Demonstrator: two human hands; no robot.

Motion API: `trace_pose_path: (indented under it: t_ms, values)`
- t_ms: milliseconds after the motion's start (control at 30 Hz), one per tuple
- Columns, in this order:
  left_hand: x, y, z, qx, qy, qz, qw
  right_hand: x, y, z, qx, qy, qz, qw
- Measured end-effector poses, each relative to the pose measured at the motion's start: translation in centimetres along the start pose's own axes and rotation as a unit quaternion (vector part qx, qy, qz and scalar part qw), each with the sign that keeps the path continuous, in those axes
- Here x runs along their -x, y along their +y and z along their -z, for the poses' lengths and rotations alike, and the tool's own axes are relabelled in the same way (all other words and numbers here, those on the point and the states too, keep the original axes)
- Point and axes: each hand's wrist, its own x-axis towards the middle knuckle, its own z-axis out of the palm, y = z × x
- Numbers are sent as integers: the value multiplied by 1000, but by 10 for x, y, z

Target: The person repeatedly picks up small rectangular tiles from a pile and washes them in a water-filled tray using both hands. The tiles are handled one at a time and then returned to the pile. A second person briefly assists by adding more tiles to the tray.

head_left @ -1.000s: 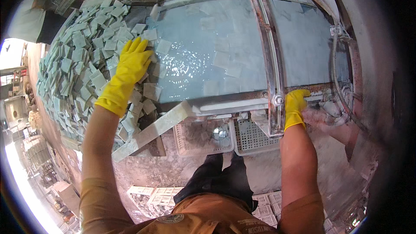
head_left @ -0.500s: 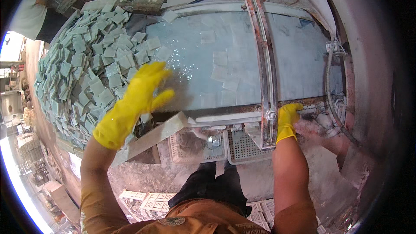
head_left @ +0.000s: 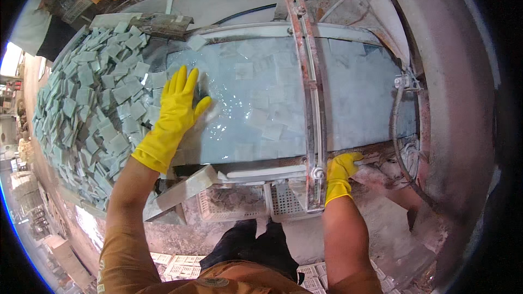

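Observation:
My left hand (head_left: 177,106) wears a yellow rubber glove and is open, palm down, thumb out, its fingers pointing away from me. It lies where a heap of pale green square tiles (head_left: 87,111) meets a wet blue-grey bed (head_left: 229,136). Whether the palm touches tiles beneath it is hidden. My right hand (head_left: 340,174), gloved alike, is curled at the near edge of the machine, just right of the slotted metal bar (head_left: 309,92). What its fingers close on cannot be made out. Flat tiles (head_left: 267,114) lie scattered on the bed.
The slotted bar crosses above the bed from near to far. Below the near edge stand plastic crates (head_left: 231,204), beside a slanted board (head_left: 185,190). A hose (head_left: 395,125) runs along the right side. A large curved housing (head_left: 452,103) rises at the right.
The view has shifted, so the bed sits lower and farther left. My left hand has moved forward and its fingers now lie flat and extended. My right hand stays by the bar, more curled.

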Motion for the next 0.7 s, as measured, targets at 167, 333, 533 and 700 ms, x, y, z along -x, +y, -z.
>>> trace_pose_path:
  t_ms: [167,333,533,700]
  values:
    - [-104,-33,-8,-11,85,-10,996,-4,1,-3,97,27,39,994]
    - [-76,-49,-37,8,40,-9,999,-35,15,-1,104,36,58,992]
    - [25,-20,26,-40,1,-34,999,-40,9,10,71,38,48,996]
    - [21,-1,12,-53,-87,269,958,-46,18,14,92,33,39,994]
